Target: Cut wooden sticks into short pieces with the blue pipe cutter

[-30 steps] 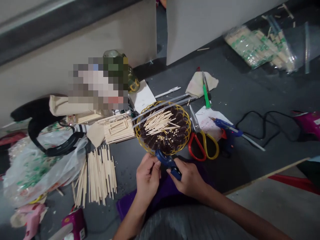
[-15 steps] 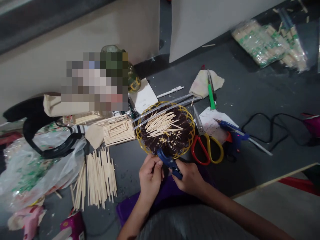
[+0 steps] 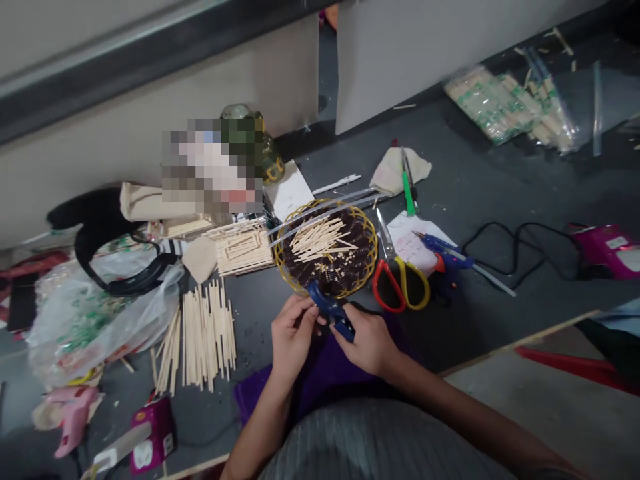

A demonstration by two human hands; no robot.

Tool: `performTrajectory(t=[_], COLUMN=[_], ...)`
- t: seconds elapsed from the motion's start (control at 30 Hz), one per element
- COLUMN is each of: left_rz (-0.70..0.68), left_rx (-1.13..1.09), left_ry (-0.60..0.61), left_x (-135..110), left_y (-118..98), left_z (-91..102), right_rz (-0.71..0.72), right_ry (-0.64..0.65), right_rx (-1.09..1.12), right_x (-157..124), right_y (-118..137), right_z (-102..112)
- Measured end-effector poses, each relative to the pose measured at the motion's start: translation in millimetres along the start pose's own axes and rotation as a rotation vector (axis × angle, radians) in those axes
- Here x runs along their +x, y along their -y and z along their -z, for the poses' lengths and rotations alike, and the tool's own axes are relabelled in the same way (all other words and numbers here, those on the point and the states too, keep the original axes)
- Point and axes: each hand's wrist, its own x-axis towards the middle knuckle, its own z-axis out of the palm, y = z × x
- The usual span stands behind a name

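My right hand (image 3: 369,339) is closed round a blue hand cutter (image 3: 329,303), whose head points up and left over the near rim of a round woven basket (image 3: 369,277). Close beside the cutter's head, my left hand (image 3: 293,332) has its thumb and fingers pinched together. Whatever lies between them is too small or hidden to make out. The brown basket with a yellow rim holds a heap of short wooden sticks (image 3: 320,239) and tiny cut pieces (image 3: 333,265). A purple cloth (image 3: 320,377) lies below both hands.
Red-and-yellow scissors (image 3: 397,283) and a blue glue gun (image 3: 453,257) lie right of the basket. Longer sticks (image 3: 207,340) and a stick-built panel (image 3: 245,252) are on the left. A pink glue gun (image 3: 75,413) lies front left; a glass jar (image 3: 273,160) stands behind.
The camera view has shifted, so most of the table's contents sit slightly higher and nearer the centre. Both hands keep their pose at the basket's near rim, the cutter still in the right one.
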Motion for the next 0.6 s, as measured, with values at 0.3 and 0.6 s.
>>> performTrajectory(t=[0.3,0.6], left_rz=[0.009,-0.076], left_rx=[-0.149,-0.039], left_ry=[0.067,0.108], left_x=[-28,-50], left_y=[-6,-16], left_z=[10.6,16.8], right_rz=[0.077,0.095], right_ry=[-0.02,-0.061], right_rx=[0.008,-0.086], right_x=[-35,-48], right_y=[19,21], right_z=[12,6])
